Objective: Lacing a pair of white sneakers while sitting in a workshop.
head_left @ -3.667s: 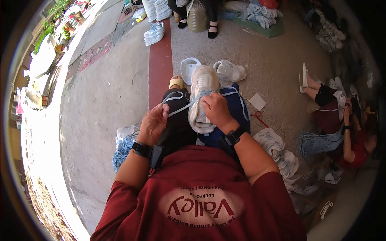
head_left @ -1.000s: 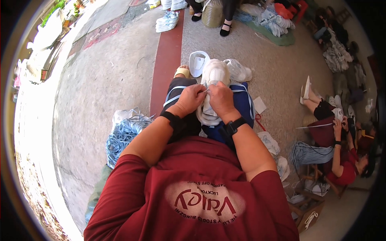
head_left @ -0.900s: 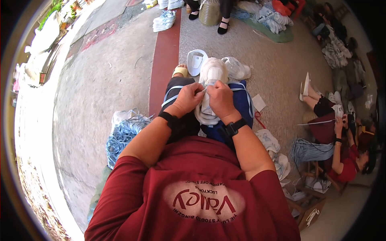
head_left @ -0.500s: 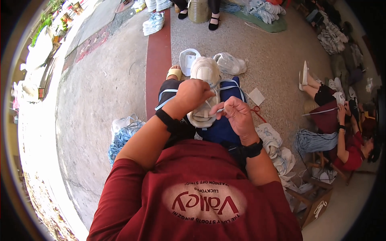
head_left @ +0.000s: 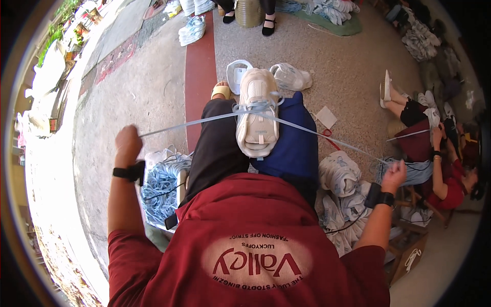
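A cream sneaker (head_left: 259,87) rests across my thighs, toe pointing away from me. A pale blue shoelace (head_left: 199,122) runs through its upper eyelets and stretches out tight to both sides. Far out to the left, my left hand (head_left: 128,142) is closed round one end of the lace. My right hand (head_left: 394,175), out to the right and a little lower, pinches the other end. Neither hand touches the sneaker. The lace crosses loosely over the sneaker's front part, where its exact threading is too small to tell.
A container of blue laces (head_left: 164,192) stands left of my thigh. Several white shoes (head_left: 340,176) are heaped at my right. Beyond my knees lie a white shoe (head_left: 291,76) and a white shoe-shaped piece (head_left: 236,71). A co-worker in red (head_left: 450,179) sits at the right; another person's feet (head_left: 268,25) are ahead.
Both hands have moved from close over the sneaker out to opposite sides, drawing the lace out into long taut lengths. The container of laces at the left now shows more fully.
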Motion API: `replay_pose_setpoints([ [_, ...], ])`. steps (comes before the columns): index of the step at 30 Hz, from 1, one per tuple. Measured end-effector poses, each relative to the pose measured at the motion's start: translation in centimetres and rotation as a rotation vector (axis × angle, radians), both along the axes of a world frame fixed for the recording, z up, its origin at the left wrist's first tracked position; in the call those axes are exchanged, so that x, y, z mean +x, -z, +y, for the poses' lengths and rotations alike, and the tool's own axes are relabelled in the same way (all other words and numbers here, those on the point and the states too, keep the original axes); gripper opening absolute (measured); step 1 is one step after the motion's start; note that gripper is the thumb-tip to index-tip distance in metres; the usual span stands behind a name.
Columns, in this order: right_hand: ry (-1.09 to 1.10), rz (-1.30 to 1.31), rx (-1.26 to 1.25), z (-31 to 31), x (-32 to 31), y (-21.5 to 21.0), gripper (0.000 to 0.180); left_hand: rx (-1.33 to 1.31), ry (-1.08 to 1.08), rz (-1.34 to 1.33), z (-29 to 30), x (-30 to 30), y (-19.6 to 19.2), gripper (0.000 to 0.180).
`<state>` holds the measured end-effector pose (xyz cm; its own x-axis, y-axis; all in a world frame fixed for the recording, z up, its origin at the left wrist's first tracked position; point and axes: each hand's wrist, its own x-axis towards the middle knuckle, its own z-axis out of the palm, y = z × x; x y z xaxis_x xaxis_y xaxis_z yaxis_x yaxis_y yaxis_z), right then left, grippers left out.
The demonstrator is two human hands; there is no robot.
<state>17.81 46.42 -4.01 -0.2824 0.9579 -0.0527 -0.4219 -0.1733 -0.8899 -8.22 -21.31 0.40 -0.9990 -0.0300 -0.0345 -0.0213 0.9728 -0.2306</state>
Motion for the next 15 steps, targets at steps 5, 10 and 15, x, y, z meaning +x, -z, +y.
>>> replay_pose_setpoints([
  [5,-0.265,-0.802,0.243,2.1,2.6,0.5,0.015,-0.015,-0.403,-0.093,-11.1,4.7,4.7,0.019],
  [10,-0.826,-0.641,0.885,-10.4,-11.6,1.9,0.017,0.543,0.028,-0.031,3.9,2.0,9.5,0.025],
  [15,-0.905,-0.461,0.824,-21.8,-19.7,2.4,0.016,1.044,0.391,-0.042,17.5,-0.4,6.0,0.020],
])
